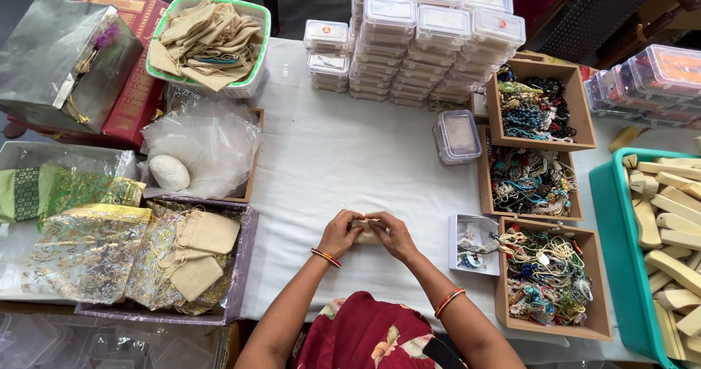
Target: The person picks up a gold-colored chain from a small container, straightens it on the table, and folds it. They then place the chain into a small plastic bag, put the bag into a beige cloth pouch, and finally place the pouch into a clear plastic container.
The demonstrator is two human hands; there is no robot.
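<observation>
Low in the middle of the frame, left hand [339, 234] and right hand [394, 235] meeting over a small beige cloth pouch [367, 230], fingers of both curled round it so only a sliver of fabric shows between them; both clasped on it, pressed down against the white tablecloth [343, 150], probably to keep the soft cloth steady while being worked. Arranged in reach on either side: at lower left, a purple-rimmed tray [244, 267] with more beige pouches [201, 256] and shimmery gold organza bags [91, 248]; above it a brown tray of clear plastic bags [204, 139] with a white oval lump [169, 172] on top. In the upper left, a green basket [259, 26] heaped with further cloth pouches, beside a red box [135, 95] and a silvery gift bag [55, 59]. Along the right, three wooden boxes [577, 113] of tangled beads and cords stacked down the frame, the lowest just beside the right forearm, presumably so that contents come out with a short reach. Between hand and lowest box, a small open clear box [475, 245] with a few trinkets. At top centre, stacks of lidded plastic containers [431, 40], one single container [458, 135] standing apart below. At far right, a teal tray [610, 216] of pale wooden pieces. Open room: a broad bare patch of cloth directly above the hands, up to the container stacks; sideways little slack, trays close in left and right; table edge right at the body.
</observation>
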